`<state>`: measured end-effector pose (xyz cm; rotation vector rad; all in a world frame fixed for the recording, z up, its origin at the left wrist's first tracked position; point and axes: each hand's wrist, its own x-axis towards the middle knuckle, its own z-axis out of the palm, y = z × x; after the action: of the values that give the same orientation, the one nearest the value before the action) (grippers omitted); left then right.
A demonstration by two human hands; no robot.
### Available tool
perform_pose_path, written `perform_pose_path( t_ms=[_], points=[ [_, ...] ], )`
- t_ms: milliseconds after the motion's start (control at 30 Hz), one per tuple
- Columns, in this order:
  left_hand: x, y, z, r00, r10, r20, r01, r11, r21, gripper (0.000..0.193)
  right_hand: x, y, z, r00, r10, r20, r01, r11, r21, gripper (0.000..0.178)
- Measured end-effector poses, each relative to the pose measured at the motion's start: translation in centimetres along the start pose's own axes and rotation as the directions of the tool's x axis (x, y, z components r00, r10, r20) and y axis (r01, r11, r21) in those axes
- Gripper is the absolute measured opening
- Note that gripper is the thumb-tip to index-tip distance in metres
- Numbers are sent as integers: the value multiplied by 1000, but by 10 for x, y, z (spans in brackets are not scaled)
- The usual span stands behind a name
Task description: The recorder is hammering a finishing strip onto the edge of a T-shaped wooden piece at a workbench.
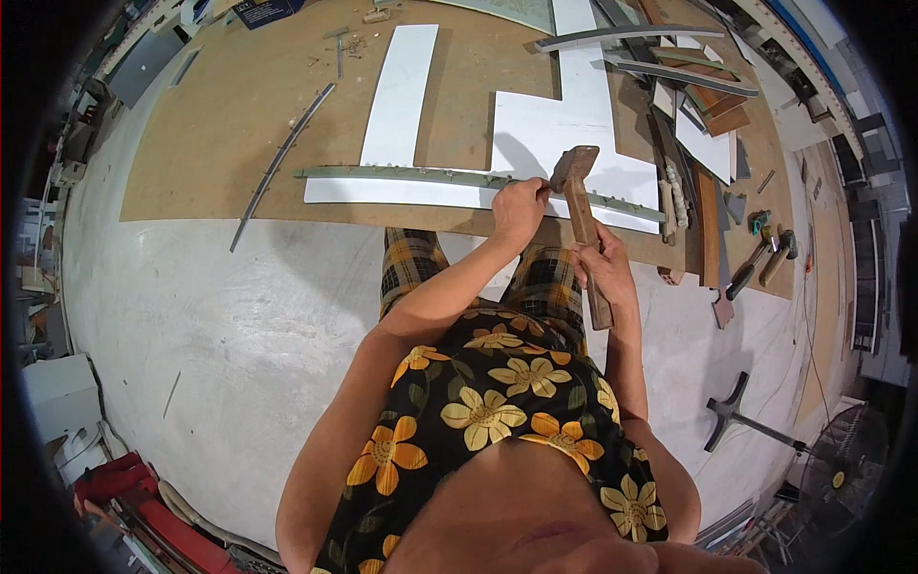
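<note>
My right hand [606,265] is wrapped round the wooden handle of a hammer [580,206]. The hammer's head is raised close to the fingertips of my left hand [520,212]. Those fingers are pinched together at a long narrow green strip [411,175]; whatever they hold there is too small or hidden to make out. Small bits stand up along the strip, possibly nails. It lies across a white panel [449,196] with several arms, near the table's front edge.
A brown worktable [220,143] spreads ahead. A thin dark strip [282,163] overhangs its front edge at left. Offcuts and curved strips [669,81] crowd the right side, with another hammer [779,256] and pliers [760,225]. A black floor fan [843,478] stands at lower right.
</note>
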<state>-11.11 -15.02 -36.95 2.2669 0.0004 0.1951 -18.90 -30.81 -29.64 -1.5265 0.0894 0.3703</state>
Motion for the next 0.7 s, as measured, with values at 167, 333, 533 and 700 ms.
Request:
perform_pose_path(
  t_ms=[167, 333, 533, 700],
  points=[
    [-3, -2, 2, 999, 37, -33, -38, 999, -32, 14, -4, 0, -3, 1000, 1, 22, -1, 1000, 17, 43],
    [-3, -3, 3, 999, 22, -34, -23, 1000, -17, 14, -6, -3, -2, 1000, 3, -8, -3, 1000, -27, 45],
    [-11, 6, -4, 999, -26, 32, 28, 998, -48, 34, -13, -21, -8, 995, -40, -89, 40, 999, 0, 44],
    [-13, 15, 2, 998, 38, 53, -35, 997, -66, 41, -13, -9, -15, 995, -23, -99, 22, 1000, -17, 42]
  ],
)
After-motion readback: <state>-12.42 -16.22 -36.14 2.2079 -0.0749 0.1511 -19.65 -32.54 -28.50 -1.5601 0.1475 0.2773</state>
